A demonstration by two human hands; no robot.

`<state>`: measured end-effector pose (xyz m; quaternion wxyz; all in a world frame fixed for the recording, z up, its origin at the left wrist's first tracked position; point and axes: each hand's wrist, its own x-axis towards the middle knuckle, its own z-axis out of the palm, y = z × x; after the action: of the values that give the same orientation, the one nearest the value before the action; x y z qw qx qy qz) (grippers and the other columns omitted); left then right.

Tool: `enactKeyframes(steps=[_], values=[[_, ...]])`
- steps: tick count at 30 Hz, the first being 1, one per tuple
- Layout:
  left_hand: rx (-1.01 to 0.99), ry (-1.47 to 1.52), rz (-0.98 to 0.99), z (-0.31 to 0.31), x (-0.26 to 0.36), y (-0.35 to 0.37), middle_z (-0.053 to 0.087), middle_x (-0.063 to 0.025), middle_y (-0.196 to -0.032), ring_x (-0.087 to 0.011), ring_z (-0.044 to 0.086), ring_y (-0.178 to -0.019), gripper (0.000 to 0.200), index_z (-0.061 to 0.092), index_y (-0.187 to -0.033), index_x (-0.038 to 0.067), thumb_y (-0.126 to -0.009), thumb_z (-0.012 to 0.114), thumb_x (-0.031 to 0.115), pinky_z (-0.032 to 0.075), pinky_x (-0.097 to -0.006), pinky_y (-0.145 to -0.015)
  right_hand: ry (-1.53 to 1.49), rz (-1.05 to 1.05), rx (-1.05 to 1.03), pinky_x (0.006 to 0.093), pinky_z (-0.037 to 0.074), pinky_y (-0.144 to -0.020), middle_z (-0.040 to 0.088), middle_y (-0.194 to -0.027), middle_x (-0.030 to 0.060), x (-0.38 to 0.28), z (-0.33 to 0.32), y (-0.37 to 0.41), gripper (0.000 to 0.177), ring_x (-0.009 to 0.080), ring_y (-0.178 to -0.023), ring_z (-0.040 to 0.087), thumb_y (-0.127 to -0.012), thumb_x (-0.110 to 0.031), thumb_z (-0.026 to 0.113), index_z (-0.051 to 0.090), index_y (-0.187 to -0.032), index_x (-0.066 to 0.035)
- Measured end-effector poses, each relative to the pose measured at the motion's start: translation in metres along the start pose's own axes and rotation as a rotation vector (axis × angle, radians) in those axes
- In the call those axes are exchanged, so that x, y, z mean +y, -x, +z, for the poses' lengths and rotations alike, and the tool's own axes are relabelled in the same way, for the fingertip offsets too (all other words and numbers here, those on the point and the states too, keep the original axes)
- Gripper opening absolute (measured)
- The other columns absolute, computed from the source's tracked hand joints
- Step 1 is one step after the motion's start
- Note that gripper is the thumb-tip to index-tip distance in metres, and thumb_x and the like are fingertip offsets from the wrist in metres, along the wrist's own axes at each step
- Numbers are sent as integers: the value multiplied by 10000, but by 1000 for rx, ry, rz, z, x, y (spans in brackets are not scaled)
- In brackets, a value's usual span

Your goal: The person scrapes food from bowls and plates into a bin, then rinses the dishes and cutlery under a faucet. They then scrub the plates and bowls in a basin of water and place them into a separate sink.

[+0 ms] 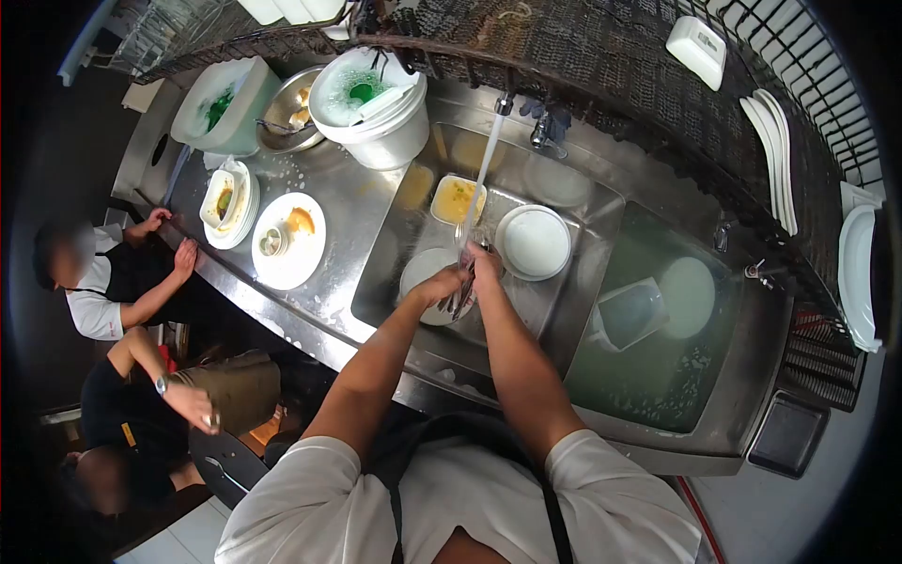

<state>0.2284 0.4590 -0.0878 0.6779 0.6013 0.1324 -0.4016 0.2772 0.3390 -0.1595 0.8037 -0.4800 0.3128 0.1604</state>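
Note:
Both my hands are together over the left sink basin, under running water from the tap (504, 105). My left hand (443, 285) and my right hand (485, 265) are closed around a bunch of metal cutlery (460, 299). Beneath them a white plate (425, 270) lies in the basin. Just right of my right hand is a round white bowl (534, 242). Behind my hands sits a square white dish (458, 199) with yellow liquid in it.
The right basin holds greenish water with a clear container (631, 315) and a round white plate (687, 297). Left counter: dirty plates (303, 260), a white bucket (376, 141), a tub (193, 122), a metal bowl (272, 113). A rack (583, 66) hangs above. Two people stand left.

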Motion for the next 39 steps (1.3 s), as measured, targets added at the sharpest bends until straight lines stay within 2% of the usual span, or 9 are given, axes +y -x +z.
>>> enactKeyframes(steps=[10,13,20,24,27,31,33,35,39], values=[[-112,82,56,-13,0,3,650,-108,-908,-214,650,-830,291,579,-1090,20,-833,532,150,526,-356,-806,-6,-67,-69,356,575,-567,631,-920,102,-37,20,25,210,243,-710,672,-868,-66,647,584,-1067,-89],[141,-167,109,4,13,16,652,-93,-866,-204,653,-806,293,588,-1072,14,-814,589,153,523,-337,-804,-145,19,-17,355,572,-558,619,-909,93,-31,30,20,225,250,-678,658,-856,-61,678,564,-1050,-76],[217,160,-16,-28,-6,-18,655,-80,-779,-195,644,-602,205,638,-1001,22,-808,689,69,524,-316,-493,-247,32,-310,403,570,-689,633,-903,81,-38,48,14,323,255,-792,665,-883,-105,705,575,-1177,-68],[421,-46,254,-12,12,-20,691,-107,-811,-225,670,-636,310,669,-1017,-28,-742,728,101,547,-345,-533,-57,-94,-8,349,521,-748,666,-1011,72,-27,48,-13,362,200,-836,628,-821,-170,770,649,-1127,-19],[487,-442,27,-21,-2,-41,696,-104,-791,-217,671,-645,317,681,-989,-26,-720,735,133,537,-364,-550,207,-290,169,358,502,-746,680,-1016,80,-27,54,2,433,208,-846,627,-787,-199,797,635,-1131,10],[536,38,275,-7,-30,-49,680,-122,-742,-216,661,-610,260,678,-942,-15,-788,725,189,530,-350,-561,484,-422,-190,358,483,-875,655,-1119,109,-28,42,41,500,225,-985,612,-772,-158,809,587,-1187,13],[494,292,322,-3,-22,-27,657,-103,-707,-201,641,-581,223,663,-908,2,-829,721,203,524,-336,-535,265,-628,-332,365,467,-941,617,-1183,117,-27,39,69,503,225,-1054,590,-820,-130,776,549,-1244,17],[473,487,364,-2,4,3,633,-81,-685,-184,616,-559,214,665,-885,25,-866,713,233,511,-321,-521,430,-671,-193,355,468,-953,590,-1215,117,-32,19,99,487,211,-1083,575,-868,-115,741,522,-1281,23],[586,568,405,-28,74,82,513,-29,-546,-146,525,-460,331,595,-719,70,-895,718,321,447,-296,-453,558,-310,-229,278,529,-746,663,-1008,76,-23,-62,123,278,153,-856,651,-946,-110,649,605,-1181,33]])
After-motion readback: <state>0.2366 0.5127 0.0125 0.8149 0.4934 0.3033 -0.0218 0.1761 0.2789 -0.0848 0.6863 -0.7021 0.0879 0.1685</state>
